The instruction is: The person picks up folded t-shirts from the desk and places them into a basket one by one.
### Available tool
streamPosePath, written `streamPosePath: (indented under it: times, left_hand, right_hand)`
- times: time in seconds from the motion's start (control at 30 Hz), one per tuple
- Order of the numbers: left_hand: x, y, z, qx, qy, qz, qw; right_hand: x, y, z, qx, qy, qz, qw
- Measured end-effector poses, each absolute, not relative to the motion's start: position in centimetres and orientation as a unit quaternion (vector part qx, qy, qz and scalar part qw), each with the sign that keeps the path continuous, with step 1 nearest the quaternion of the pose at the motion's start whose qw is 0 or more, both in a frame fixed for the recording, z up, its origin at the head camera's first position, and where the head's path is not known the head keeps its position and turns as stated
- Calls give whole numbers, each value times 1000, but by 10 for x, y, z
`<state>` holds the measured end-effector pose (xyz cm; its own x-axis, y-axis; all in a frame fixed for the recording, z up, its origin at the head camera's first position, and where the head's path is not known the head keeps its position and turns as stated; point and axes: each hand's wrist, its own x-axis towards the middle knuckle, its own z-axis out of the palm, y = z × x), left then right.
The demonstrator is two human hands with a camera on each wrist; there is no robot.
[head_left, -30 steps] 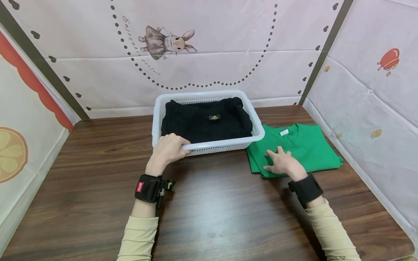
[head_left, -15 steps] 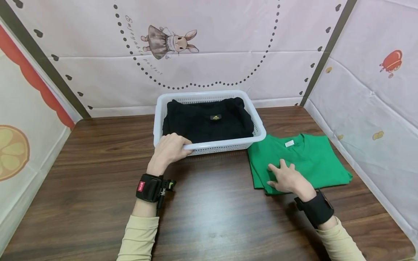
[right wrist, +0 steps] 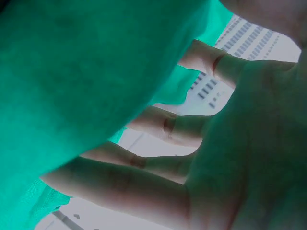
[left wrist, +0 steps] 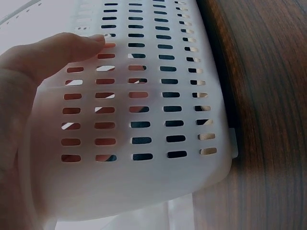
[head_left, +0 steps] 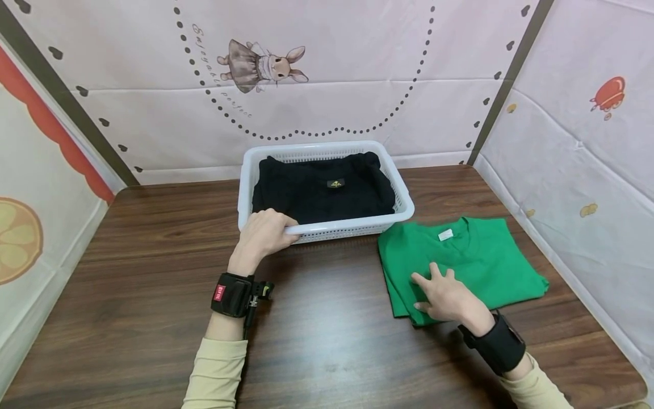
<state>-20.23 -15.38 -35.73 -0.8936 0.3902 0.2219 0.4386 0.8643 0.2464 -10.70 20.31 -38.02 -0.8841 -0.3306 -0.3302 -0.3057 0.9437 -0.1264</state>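
My left hand (head_left: 265, 234) grips the near left rim of a white plastic basket (head_left: 347, 226); in the left wrist view its thumb (left wrist: 79, 47) presses the slotted wall, and some fingers show through the slots. A folded black garment (head_left: 306, 199) with a small label lies in the basket. To the right, a folded green T-shirt (head_left: 480, 255) lies flat on the table, white neck tag up. My right hand (head_left: 447, 295) is spread over its near left part. In the right wrist view the fingers (right wrist: 124, 184) are extended, tips on the green cloth.
The brown wooden table (head_left: 317, 341) has a patterned cloth wall (head_left: 327, 108) behind it and further cloth walls at left and right. The basket stands close to the back wall. The T-shirt's far left corner lies right by the basket's near right corner.
My right hand and the green T-shirt have moved together toward the table's near side. The left hand and the basket have stayed in place.
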Motion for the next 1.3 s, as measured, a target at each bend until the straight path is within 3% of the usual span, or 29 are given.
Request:
streamPosePath:
  times: [0.3, 0.4, 0.5, 0.6, 0.67, 0.73, 0.83, 0.93, 1.1, 1.3]
  left_hand:
    - [-201, -153, -356, -236, -957, -145, 88]
    - [-195, -148, -349, -245, -957, -124, 92]
    - [-185, -135, -337, -268, -948, -114, 128]
    - [-174, -113, -328, -312, -921, -125, 198]
    - [-168, -95, -328, -342, -900, -138, 231]
    - [-163, -77, -332, -366, -889, -151, 230]
    - [-157, -51, -345, -385, -895, -143, 171]
    - [-153, -26, -360, -386, -913, -118, 63]
    - [-146, 4, -381, -372, -920, -77, -93]
    - [-140, 17, -394, -344, -925, -33, -157]
  right_hand:
    - [-103, 194, -376, -173, 964, -40, 197]
    - [-110, 195, -369, -173, 957, -44, 228]
    - [-124, 202, -359, -176, 944, -65, 272]
    - [-141, 213, -349, -180, 932, -93, 300]
    - [-151, 222, -343, -180, 932, -106, 294]
    - [-159, 232, -339, -175, 938, -114, 277]
    - [-168, 252, -333, -146, 953, -112, 238]
    - [-173, 277, -331, -105, 965, -101, 217]
    - [-183, 315, -337, -39, 963, -103, 247]
    - [-192, 330, -352, -7, 945, -114, 305]
